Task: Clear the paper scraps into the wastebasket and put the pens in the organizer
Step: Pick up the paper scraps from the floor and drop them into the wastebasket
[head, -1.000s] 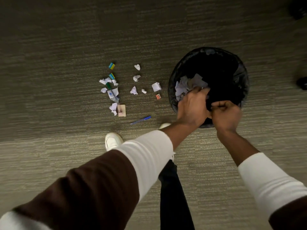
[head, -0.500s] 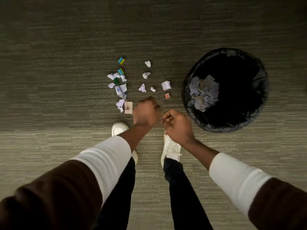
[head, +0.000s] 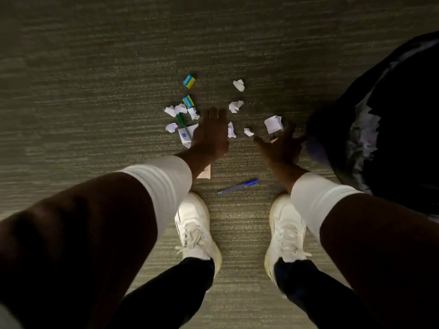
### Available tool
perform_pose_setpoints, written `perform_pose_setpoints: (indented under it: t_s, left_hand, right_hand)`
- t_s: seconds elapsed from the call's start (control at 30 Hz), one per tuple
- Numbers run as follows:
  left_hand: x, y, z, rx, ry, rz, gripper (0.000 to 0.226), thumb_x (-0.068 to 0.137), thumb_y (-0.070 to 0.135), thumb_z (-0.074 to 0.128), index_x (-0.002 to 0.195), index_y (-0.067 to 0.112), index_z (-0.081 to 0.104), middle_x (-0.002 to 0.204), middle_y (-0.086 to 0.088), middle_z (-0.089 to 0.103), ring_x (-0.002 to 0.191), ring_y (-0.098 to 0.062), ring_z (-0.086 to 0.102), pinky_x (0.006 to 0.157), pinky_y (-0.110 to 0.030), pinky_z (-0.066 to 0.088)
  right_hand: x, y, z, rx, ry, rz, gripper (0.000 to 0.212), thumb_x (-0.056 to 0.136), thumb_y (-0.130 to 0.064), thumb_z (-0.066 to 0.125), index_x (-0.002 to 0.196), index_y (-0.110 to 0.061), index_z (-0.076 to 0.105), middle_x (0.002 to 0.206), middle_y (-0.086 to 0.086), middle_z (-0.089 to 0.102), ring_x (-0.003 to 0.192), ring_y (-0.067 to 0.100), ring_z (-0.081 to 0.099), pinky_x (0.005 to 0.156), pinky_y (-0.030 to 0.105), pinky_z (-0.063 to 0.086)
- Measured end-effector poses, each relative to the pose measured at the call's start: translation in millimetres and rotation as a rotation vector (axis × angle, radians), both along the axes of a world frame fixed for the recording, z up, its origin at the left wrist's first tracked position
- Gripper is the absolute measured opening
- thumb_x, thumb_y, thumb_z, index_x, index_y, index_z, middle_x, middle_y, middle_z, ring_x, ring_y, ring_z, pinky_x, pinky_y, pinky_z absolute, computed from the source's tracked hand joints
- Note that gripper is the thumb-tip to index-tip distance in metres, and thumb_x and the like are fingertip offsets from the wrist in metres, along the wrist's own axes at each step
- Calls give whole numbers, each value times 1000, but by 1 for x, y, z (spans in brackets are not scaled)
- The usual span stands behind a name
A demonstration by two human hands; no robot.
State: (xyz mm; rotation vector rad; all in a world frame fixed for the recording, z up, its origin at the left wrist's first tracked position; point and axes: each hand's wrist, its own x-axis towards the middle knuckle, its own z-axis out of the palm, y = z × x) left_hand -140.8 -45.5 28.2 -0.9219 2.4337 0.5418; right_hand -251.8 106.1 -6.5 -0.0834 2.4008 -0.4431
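White paper scraps (head: 273,124) lie scattered on the carpet in front of me. My left hand (head: 211,135) hovers over the left cluster of scraps, fingers extended, holding nothing. My right hand (head: 281,146) is spread open just below a larger scrap, beside the black wastebasket (head: 389,129), which holds crumpled paper. A blue pen (head: 238,185) lies on the carpet between my hands and my shoes. A green pen (head: 182,122) lies among the left scraps, partly covered. No organizer is in view.
Two small blue-and-yellow boxes (head: 189,81) lie beyond the scraps. A small red item (head: 273,139) shows by my right fingers. A tan card (head: 204,173) pokes out under my left wrist. My white shoes (head: 197,229) stand on the carpet below.
Both hands left the wastebasket, swung left and down to the scraps, and went from closed to open. The view dropped closer to the floor; the basket shifted to the right edge.
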Motion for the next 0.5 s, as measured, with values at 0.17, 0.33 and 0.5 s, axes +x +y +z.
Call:
perform_pose_setpoints:
  t_s: [0.17,0.33,0.5]
  left_hand:
    - [-19,-17,-39,10,90,-181,107,81,21,84,164,14,16,171,-20,10,155,-42,23,118,-55,41]
    - [-25,-17,-54,-38,54,-285,100,88,30,79,165,20,16,171,-16,12,156,-41,19,117,-54,43]
    - [-10,-1,-57,-223,146,-448,61,91,9,64,151,15,50,153,-18,52,133,-38,57,101,-46,53]
  right_hand:
    - [-6,-9,-44,-25,25,57,122,68,-79,78,163,-26,23,169,20,26,154,47,26,119,57,34]
    - [-8,-7,-54,-105,143,300,94,71,-72,80,143,-21,48,149,16,48,137,37,46,102,43,51]
    - [4,-29,-56,-151,167,387,64,84,-46,81,136,-17,57,147,17,43,124,28,52,98,40,55]
